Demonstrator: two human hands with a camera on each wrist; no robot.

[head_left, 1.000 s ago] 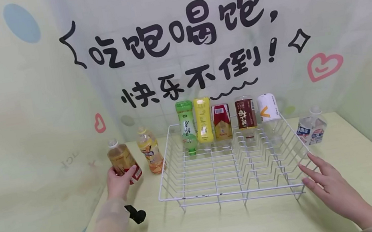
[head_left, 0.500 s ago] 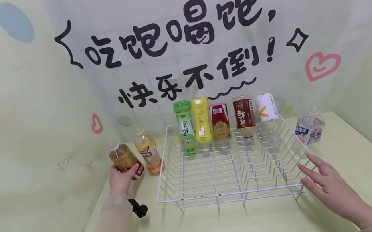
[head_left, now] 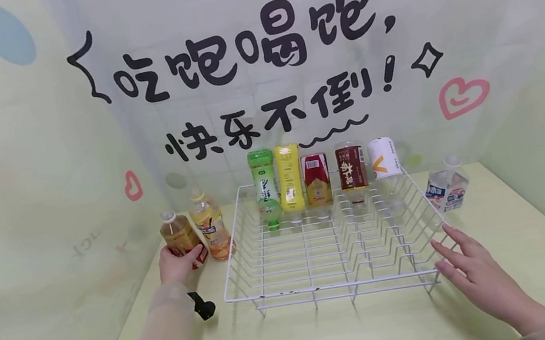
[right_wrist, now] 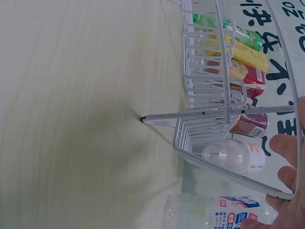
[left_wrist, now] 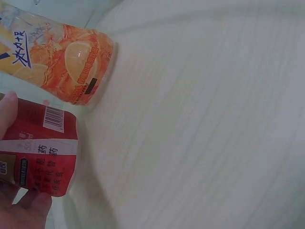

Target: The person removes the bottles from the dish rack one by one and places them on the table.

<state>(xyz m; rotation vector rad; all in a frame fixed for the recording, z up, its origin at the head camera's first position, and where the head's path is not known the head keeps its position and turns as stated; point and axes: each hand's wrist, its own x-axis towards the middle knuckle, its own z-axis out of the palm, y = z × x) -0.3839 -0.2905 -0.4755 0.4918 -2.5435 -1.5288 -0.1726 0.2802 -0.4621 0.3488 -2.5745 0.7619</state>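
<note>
From my head view, my left hand grips the tea bottle low on its red label; it stands on the counter at the far left, just beside the orange bottle. Right of them sits the wire rack, with five bottles standing cap-down along its far edge: green, yellow, red, brown and white. My right hand lies with fingers spread and straight at the rack's near right corner, holding nothing. A clear bottle stands beyond it, outside the rack.

At my left wrist, my thumb and fingers curl round the tea bottle's red label, with the orange bottle close by on the counter.

At my right wrist, my fingertips touch the rack's rim wire; the white bottle is inside and the clear bottle outside.
</note>
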